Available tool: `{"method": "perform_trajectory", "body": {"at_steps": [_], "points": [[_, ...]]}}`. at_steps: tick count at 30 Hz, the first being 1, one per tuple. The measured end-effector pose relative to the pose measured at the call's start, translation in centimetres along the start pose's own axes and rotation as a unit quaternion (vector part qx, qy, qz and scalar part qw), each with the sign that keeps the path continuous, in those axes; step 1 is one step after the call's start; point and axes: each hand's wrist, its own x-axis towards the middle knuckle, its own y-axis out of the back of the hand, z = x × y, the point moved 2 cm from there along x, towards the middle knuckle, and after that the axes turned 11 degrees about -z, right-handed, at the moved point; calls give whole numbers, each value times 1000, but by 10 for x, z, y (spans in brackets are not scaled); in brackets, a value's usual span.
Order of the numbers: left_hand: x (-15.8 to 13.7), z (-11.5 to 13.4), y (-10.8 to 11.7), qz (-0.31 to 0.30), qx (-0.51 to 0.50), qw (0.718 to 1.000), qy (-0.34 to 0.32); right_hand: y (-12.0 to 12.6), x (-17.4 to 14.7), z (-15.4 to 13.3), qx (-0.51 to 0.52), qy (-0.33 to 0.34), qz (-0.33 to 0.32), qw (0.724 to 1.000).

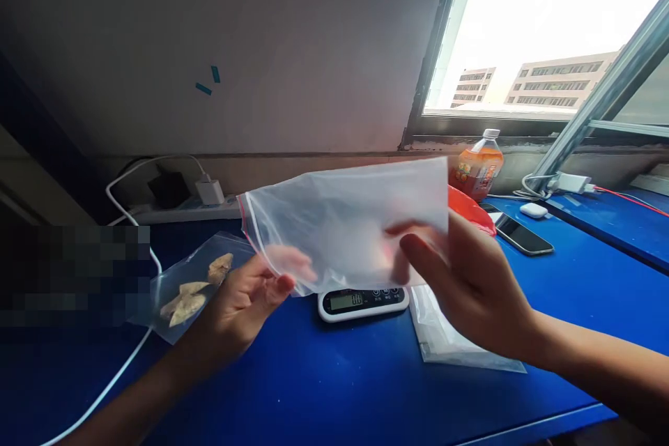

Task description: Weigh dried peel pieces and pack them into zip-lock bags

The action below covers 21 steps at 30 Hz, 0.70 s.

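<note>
Between my two hands a frosted zip-lock bag (334, 223) is stretched sideways, with its red-edged zip mouth at the left. My left hand (251, 300) pinches the lower corner by the mouth, its fingers showing through the plastic. At the other end, my right hand (465, 272) grips the bag, thumb in front and fingers behind. Nothing solid can be made out inside it. Below and behind the bag, a digital kitchen scale (363, 303) reads 0.0, its platform mostly hidden. A clear bag with several tan, chip-like pieces (185, 303) lies beyond my left forearm.
More flat plastic bags (460, 345) lie under my right hand. Behind it are a red plastic item (473, 212), a phone (524, 233), a white earbud case (534, 210) and an orange drink bottle (479, 164). A white cable (122, 369) crosses the blue table (334, 390) at left.
</note>
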Motion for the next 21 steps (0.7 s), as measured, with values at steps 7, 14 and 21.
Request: {"method": "perform_trajectory", "body": {"at_steps": [7,14,21], "points": [[10,-6,21,98,-189,977,-3,-15,-32,18,-269,-58,-147,950],[14,-5,7,79,-239,968,-8,-11,-68,34,-335,-92,-141,927],[10,-2,4,-12,-262,963,-66,-56,-59,9,190,-222,48,955]]}}
